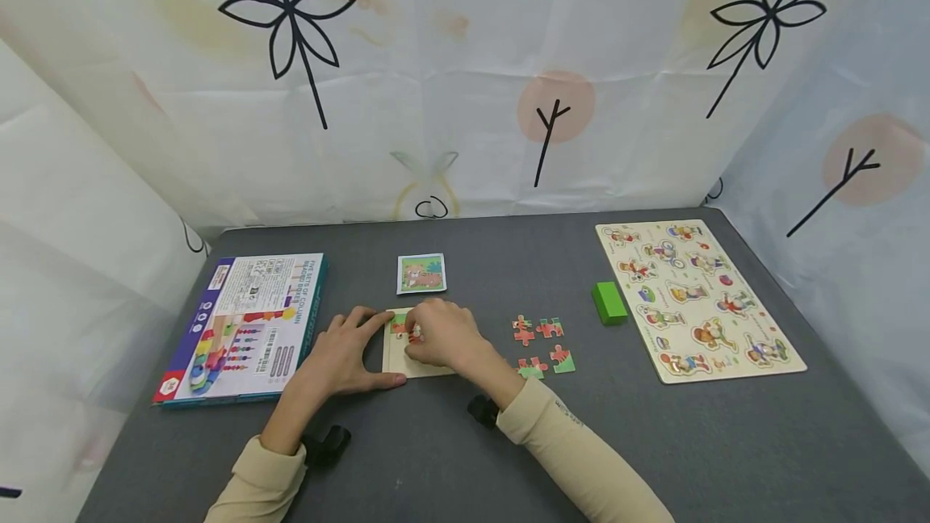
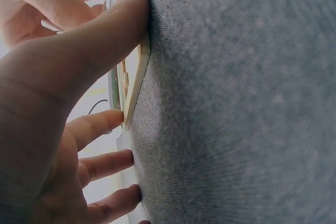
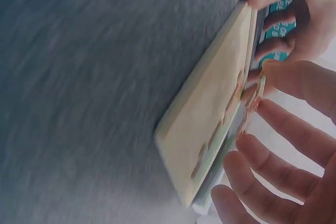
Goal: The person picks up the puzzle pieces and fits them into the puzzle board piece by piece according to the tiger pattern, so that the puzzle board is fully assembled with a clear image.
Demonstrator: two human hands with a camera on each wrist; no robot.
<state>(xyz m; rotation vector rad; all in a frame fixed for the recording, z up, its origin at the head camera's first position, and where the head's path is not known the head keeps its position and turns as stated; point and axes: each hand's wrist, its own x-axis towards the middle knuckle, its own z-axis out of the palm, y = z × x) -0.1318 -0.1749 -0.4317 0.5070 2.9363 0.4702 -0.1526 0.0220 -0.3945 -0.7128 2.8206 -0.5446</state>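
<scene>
A small wooden puzzle board point(image 1: 395, 360) lies on the grey table, with a few pieces set along its far part. My left hand point(image 1: 345, 357) steadies it at the left side, the index finger at the far corner and the thumb near the front corner. Over the board, my right hand point(image 1: 441, 333) pinches a puzzle piece point(image 3: 253, 102) between thumb and fingers; in the right wrist view the piece is tilted, just above the board's surface. From the head, the right hand hides much of the board. Several loose jigsaw pieces point(image 1: 550, 328) lie right of it.
A small picture card point(image 1: 421, 274) lies behind the board. At the left is a large boxed set point(image 1: 247, 329). Farther right stand a green block point(image 1: 609, 303) and a big wooden peg-style picture board point(image 1: 697, 297). Printed fabric point(image 1: 465, 103) hangs behind the table.
</scene>
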